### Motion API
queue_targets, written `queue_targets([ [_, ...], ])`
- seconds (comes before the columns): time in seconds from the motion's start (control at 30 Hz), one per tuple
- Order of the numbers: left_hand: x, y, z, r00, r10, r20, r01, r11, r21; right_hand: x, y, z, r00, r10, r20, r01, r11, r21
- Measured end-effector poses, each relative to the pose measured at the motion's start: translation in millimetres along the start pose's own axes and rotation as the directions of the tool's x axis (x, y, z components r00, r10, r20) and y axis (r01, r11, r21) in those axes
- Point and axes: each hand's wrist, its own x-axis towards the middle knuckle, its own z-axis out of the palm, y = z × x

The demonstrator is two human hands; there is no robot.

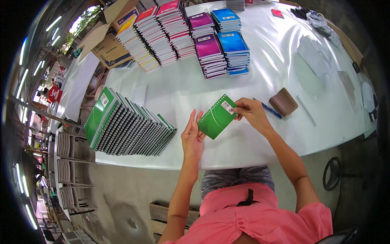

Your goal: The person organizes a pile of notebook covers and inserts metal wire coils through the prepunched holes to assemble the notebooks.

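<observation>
A green notebook cover (217, 116) with a white label is held up over the table's near edge. Punched holes run along one of its edges, and no wire coil shows in them. The fingers of my left hand (192, 136) are closed at its left edge. My right hand (248, 110) pinches the opposite edge beside the label between thumb and fingers. To the left leans a tall stack of green spiral notebooks (130, 128), their black coils facing me. Near my right hand lie a blue pen (271, 110), a brown case (283, 102) and a loose wire coil (306, 110).
Stacks of purple notebooks (209, 55), blue notebooks (233, 49), red notebooks (175, 30) and yellow notebooks (138, 49) stand at the back of the white table (260, 142). An open cardboard box (110, 49) sits behind at left. Clear plastic wrapping (313, 55) lies at far right.
</observation>
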Motion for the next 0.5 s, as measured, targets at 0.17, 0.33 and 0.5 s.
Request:
queue_targets([
  [0.17,-6,0,-2,0.999,0.006,-0.051,-0.004,0.999,0.033,3,-3,4,0.998,0.054,0.028,-0.054,0.998,-0.02],
  [0.33,-20,5,-3,0.983,0.11,-0.147,-0.07,0.965,0.253,22,-9,10,1.0,0.012,-0.017,-0.012,1.0,0.009],
  [0.5,-63,10,-42,0.953,0.302,-0.014,-0.207,0.686,0.697,51,-4,25,0.998,-0.054,-0.039,0.056,0.996,0.065],
])
